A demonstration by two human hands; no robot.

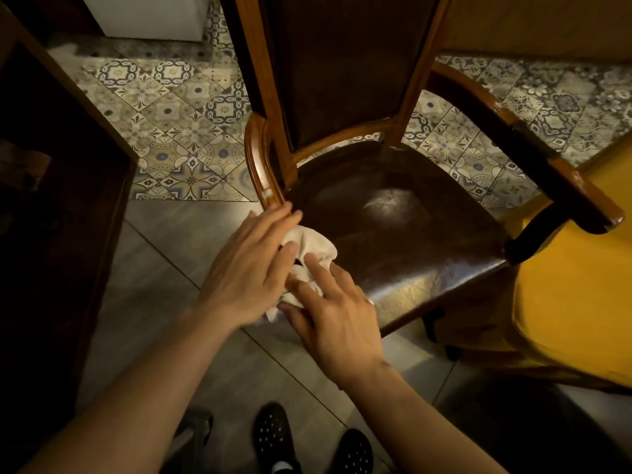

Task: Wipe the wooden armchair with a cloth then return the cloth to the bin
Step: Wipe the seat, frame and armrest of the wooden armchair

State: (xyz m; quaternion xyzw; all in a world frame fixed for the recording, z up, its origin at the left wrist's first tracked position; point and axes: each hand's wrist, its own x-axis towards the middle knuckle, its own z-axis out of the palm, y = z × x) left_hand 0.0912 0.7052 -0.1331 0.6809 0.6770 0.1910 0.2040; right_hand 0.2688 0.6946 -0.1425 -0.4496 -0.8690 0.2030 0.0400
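A wooden armchair (393, 206) with a dark leather seat and tall dark backrest stands in front of me. A crumpled white cloth (313, 246) lies at the seat's front left corner, just below the left armrest's end. My left hand (248, 268) lies over the cloth's left side, fingers reaching toward the armrest post. Fingers of my right hand (337, 313) pinch the cloth's lower part from the right. Both hands hold the cloth together. No bin shows.
Dark wooden furniture (68, 172) stands close on the left. A yellow cloth-covered surface (574, 295) sits at the right, under the chair's right armrest (533, 155). Patterned tiles (171, 114) lie behind the chair, grey floor tiles (154, 268) below. My black shoes (273, 436) are at the bottom edge.
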